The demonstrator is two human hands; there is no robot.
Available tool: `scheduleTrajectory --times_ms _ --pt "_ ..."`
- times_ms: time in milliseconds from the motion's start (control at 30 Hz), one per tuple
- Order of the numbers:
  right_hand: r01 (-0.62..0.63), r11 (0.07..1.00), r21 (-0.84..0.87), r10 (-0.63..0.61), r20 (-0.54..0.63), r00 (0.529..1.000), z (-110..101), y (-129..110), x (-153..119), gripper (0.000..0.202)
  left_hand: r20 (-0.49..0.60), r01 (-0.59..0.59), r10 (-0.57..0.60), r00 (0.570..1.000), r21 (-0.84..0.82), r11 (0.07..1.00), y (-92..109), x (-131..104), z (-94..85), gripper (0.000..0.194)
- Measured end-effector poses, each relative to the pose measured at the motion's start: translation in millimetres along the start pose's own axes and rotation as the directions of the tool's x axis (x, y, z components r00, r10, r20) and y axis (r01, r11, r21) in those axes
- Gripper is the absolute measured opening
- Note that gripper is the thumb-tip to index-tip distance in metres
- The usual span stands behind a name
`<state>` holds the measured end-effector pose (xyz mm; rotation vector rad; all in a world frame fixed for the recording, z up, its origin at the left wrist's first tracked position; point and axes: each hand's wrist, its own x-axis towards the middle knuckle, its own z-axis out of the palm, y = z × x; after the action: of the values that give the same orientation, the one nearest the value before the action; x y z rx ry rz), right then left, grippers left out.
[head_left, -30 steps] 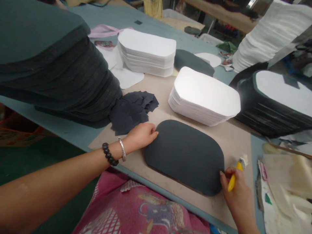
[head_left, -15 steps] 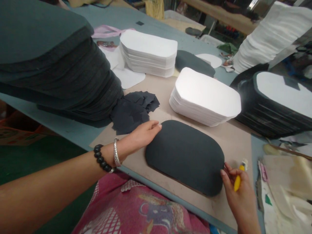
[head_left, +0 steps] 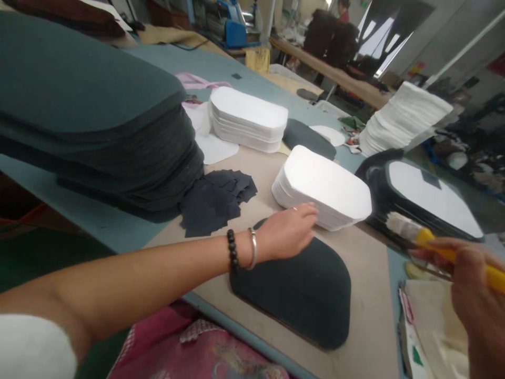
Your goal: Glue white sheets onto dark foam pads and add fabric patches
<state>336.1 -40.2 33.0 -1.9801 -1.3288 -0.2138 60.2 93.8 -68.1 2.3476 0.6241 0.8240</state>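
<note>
My left hand (head_left: 290, 231), with a black bead bracelet and a silver bangle at the wrist, hovers over the far part of a dark rounded sheet (head_left: 292, 300). Its fingers reach out loosely, nothing visible in them, close to the near side of a stack of white rounded sheets (head_left: 327, 181). On the right, my right hand (head_left: 469, 284) grips a brush (head_left: 434, 243) by its yellow handle, pale bristles pointing left. The brush is raised in front of a dark stack topped by a white sheet (head_left: 418, 195).
A tall pile of dark sheets (head_left: 150, 158) stands at left, beside small black pieces (head_left: 216, 200). Behind are another white stack (head_left: 248, 118) and a leaning white pile (head_left: 402, 118). Cloths (head_left: 434, 321) lie at right. A person (head_left: 344, 8) is far back.
My left hand has left the dark sheet's left edge and moved right across it toward the white stack. My right hand has left the sheet's right edge, lifting the brush up and right.
</note>
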Motion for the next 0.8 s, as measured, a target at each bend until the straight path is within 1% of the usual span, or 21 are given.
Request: scheduleTrajectory --times_ms 33,67,100,133,167,200,233,300,367,433,467,500,533,600,667,700,800 --pt "0.010 0.988 0.156 -0.012 0.015 1.000 9.2 -14.9 17.7 0.028 0.020 -0.083 0.082 0.996 0.055 0.995 2.2 11.7 6.7 0.030" --pt "-0.003 0.958 0.287 -0.007 0.034 0.999 21.9 -29.3 34.8 0.026 0.032 -0.141 0.139 0.990 0.125 0.982 2.6 22.7 12.9 0.033" --pt "-0.020 0.903 0.428 0.010 0.025 1.000 37.6 -42.9 51.0 0.027 0.038 -0.172 0.168 0.985 0.205 0.964 1.2 32.4 18.6 0.036" --pt "-0.010 0.831 0.556 -0.005 0.026 1.000 55.5 -55.3 65.8 0.031 0.037 -0.175 0.172 0.984 0.286 0.942 -1.5 40.5 23.7 0.041" --pt "-0.002 0.763 0.646 -0.045 0.056 0.997 74.6 -66.7 79.1 0.034 0.032 -0.157 0.156 0.987 0.358 0.920 -5.1 46.6 28.2 0.044" --pt "-0.028 0.722 0.691 -0.117 0.162 0.980 93.9 -77.0 90.5 0.036 0.026 -0.131 0.133 0.991 0.417 0.899 -9.0 50.8 32.2 0.047" --pt "-0.043 0.696 0.717 -0.180 0.232 0.956 112.4 -86.2 100.0 0.037 0.023 -0.109 0.111 0.994 0.461 0.881 -12.7 53.2 35.6 0.048" --pt "-0.066 0.686 0.725 -0.281 0.347 0.895 144.1 -101.7 112.7 0.042 0.018 -0.087 0.092 0.996 0.516 0.852 -17.9 54.4 40.8 0.047" --pt "-0.064 0.708 0.704 -0.352 0.430 0.831 167.1 -114.0 119.0 0.048 0.016 -0.092 0.099 0.995 0.550 0.830 -19.6 53.4 43.8 0.047" --pt "-0.053 0.741 0.670 -0.402 0.505 0.764 183.1 -124.2 122.4 0.051 0.011 -0.096 0.110 0.994 0.572 0.815 -18.7 53.0 44.8 0.046" --pt "-0.044 0.753 0.657 -0.413 0.523 0.745 189.8 -128.8 124.3 0.052 0.010 -0.098 0.113 0.994 0.578 0.810 -18.0 53.2 44.8 0.045" --pt "-0.040 0.754 0.655 -0.415 0.523 0.744 196.6 -133.0 126.7 0.051 0.010 -0.101 0.117 0.993 0.583 0.806 -17.4 53.6 44.7 0.045" --pt "-0.046 0.742 0.669 -0.412 0.510 0.755 204.0 -136.7 130.1 0.049 0.009 -0.102 0.120 0.993 0.588 0.802 -17.0 53.9 44.6 0.044" --pt "-0.085 0.694 0.715 -0.384 0.466 0.797 221.1 -141.5 140.3 0.044 0.005 -0.099 0.121 0.993 0.607 0.788 -16.9 54.1 45.0 0.045" --pt "-0.156 0.654 0.740 -0.308 0.448 0.839 240.1 -141.7 155.8 0.038 -0.007 -0.088 0.119 0.993 0.631 0.771 -17.3 53.5 46.2 0.045" --pt "-0.194 0.651 0.734 -0.255 0.452 0.855 249.0 -140.1 165.3 0.034 -0.016 -0.085 0.123 0.992 0.641 0.762 -17.4 53.1 46.8 0.045" --pt "-0.241 0.685 0.687 -0.111 0.425 0.898 265.9 -131.6 197.1 0.030 -0.024 -0.085 0.135 0.991 0.662 0.745 -16.2 52.1 47.3 0.045"
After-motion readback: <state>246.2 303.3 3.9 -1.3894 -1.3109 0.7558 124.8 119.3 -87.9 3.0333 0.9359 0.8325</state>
